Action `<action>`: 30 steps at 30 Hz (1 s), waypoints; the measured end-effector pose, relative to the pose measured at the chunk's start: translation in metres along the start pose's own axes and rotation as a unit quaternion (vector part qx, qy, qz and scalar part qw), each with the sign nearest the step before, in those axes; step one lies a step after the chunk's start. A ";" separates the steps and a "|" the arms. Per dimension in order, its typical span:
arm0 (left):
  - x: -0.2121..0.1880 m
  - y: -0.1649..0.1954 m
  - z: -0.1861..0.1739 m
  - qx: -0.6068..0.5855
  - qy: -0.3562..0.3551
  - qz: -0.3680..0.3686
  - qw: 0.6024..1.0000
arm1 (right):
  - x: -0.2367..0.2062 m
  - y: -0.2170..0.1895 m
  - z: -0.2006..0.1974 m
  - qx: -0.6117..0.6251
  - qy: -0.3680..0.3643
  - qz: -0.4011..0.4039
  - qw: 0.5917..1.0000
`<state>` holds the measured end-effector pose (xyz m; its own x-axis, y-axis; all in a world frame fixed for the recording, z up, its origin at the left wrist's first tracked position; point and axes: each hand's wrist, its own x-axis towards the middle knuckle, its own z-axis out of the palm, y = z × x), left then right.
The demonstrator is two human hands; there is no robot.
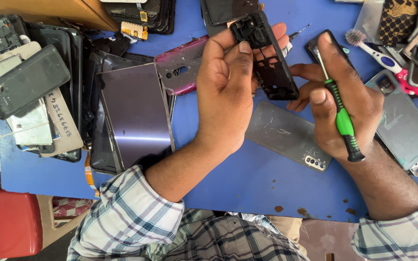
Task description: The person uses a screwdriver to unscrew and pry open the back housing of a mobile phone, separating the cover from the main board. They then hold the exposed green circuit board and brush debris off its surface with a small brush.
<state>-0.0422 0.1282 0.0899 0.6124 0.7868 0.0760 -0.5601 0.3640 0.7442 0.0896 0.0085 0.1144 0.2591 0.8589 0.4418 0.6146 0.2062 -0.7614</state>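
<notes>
Black phone frame [269,63] in left hand [226,92]

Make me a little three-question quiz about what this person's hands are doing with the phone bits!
1. True or false: the right hand holds a screwdriver with a green and black handle.
2. What does the left hand hold? A) a toothbrush B) a black phone frame C) a red stool
3. Fill in: the grey phone back cover lies on the ____ table, below the hands.

Key: 1 true; 2 B; 3 blue.
</notes>
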 end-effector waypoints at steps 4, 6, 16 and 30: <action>0.000 -0.005 -0.003 0.015 -0.008 0.005 1.000 | -0.003 0.003 -0.001 0.062 0.004 0.031 0.998; -0.001 -0.007 -0.006 0.012 -0.006 -0.001 1.000 | -0.005 0.006 0.001 0.088 0.006 0.040 0.995; -0.002 -0.014 -0.010 0.020 -0.009 0.022 1.000 | -0.013 0.013 0.000 0.003 -0.002 0.068 0.998; -0.007 -0.005 -0.001 -0.002 -0.086 -0.029 0.996 | -0.016 0.014 0.001 0.008 0.059 0.120 0.991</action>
<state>-0.0444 0.1208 0.0854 0.7297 0.6681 0.1454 -0.5235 0.4090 0.7474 0.0936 -0.0023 0.0963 0.4818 0.8239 0.2983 0.5135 0.0103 -0.8580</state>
